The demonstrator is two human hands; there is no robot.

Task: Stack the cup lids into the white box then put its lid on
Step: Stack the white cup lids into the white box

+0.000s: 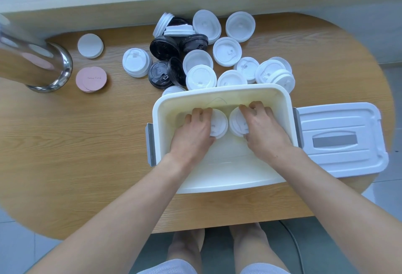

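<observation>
Both hands are down inside the white box, each setting in 1 white cup lid: the left hand curls its fingers around a lid, the right hand around another, the 2 lids side by side near the box's far wall. Next, I judge, release and reach to the far pile of white lids and black lids. The box lid waits on the right; a glass jar and pink discs sit left, out of the way.

A cream-white box, pale white box lid, white and black cup lids, pink discs, wood-grain table.
</observation>
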